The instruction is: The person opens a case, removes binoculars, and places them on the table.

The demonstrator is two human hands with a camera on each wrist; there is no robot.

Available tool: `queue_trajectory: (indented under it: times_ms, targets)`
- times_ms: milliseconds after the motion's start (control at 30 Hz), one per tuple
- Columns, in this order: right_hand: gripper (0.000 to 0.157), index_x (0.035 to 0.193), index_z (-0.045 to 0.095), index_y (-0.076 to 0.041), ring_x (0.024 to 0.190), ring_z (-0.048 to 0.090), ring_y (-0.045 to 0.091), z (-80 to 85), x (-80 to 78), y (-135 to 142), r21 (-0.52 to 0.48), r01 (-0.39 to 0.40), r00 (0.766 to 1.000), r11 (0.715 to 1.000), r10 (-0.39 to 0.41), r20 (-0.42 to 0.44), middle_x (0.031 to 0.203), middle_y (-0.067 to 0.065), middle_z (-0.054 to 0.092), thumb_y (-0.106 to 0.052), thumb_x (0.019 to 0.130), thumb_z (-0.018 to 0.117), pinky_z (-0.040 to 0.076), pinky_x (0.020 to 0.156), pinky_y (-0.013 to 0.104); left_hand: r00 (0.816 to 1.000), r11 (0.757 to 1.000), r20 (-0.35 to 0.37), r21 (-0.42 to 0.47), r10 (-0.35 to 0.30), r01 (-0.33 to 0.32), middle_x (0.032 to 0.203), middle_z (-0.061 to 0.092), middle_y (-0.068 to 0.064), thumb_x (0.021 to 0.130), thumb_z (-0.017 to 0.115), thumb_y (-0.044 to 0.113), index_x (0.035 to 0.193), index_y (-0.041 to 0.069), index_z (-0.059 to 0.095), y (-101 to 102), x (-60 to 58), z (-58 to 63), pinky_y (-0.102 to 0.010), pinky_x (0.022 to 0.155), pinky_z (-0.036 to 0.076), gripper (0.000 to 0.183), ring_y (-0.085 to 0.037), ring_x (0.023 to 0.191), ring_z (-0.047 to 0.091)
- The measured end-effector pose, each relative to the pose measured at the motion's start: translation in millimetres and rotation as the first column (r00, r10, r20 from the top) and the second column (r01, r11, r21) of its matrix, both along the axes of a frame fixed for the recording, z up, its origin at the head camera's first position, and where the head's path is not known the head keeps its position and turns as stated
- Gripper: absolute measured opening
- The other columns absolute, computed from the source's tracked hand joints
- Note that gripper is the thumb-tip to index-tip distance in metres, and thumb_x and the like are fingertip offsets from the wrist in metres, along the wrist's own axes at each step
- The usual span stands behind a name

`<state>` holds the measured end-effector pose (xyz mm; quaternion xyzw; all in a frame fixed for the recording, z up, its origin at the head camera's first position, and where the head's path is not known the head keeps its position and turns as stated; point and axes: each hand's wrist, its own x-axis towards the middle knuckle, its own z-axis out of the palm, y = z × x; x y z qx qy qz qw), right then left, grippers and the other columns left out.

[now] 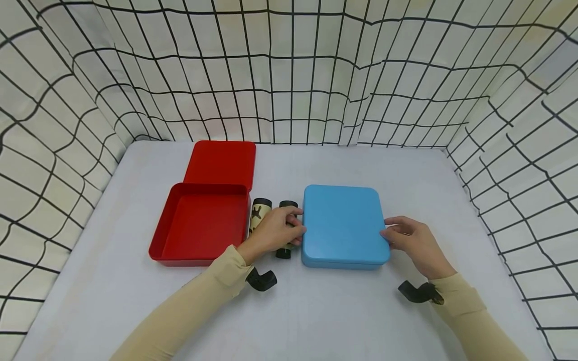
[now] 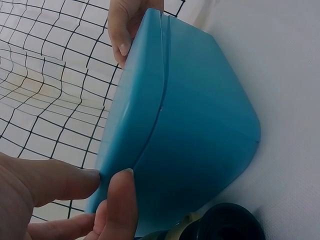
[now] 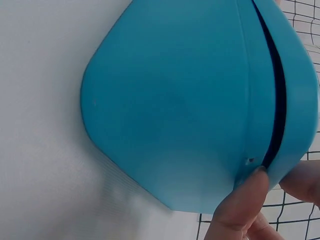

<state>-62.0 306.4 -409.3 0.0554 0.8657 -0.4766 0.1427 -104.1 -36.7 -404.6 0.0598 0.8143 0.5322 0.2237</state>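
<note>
A blue box [image 1: 344,228] with rounded corners lies flat on the table, its lid on top. At its left side, my left hand [image 1: 276,228] pinches the lid's edge, thumb on the lid and a fingertip [image 2: 122,192] by the seam. Across from it, my right hand [image 1: 417,245] grips the lid's right edge, with the thumb [image 3: 245,200] at the seam. A dark gap shows under the lid [image 3: 300,105] in the right wrist view, wider than the thin seam on the left. What the box holds is hidden.
Left of the blue box stands a red box [image 1: 203,223], its lid [image 1: 221,163] swung back. Camouflage-patterned binoculars [image 1: 261,210] with black ends lie between the boxes, partly behind my left hand. Black wire mesh [image 1: 289,70] lines the white table's [image 1: 289,311] back and sides.
</note>
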Motion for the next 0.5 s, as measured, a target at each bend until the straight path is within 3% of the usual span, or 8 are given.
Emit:
queue_trajectory:
  times_ms: [500]
  targets:
    - [0.053, 0.144, 0.055, -0.004, 0.100, 0.071, 0.007, 4.3, 0.0, -0.5, -0.036, 0.023, 1.000, 0.999, -0.023, 0.009, 0.130, 0.022, 0.066, -0.033, 0.101, 0.065, 0.062, 0.090, 0.027, 1.000, 1.000, 0.018, 0.008, -0.002, 0.002, 0.103, 0.070, -0.015, 0.095, 0.070, 0.010, 0.141, 0.000, 0.057, 0.2, -1.5, -0.6, -0.031, 0.070, 0.065, 0.049, -0.013, 0.068, 0.072]
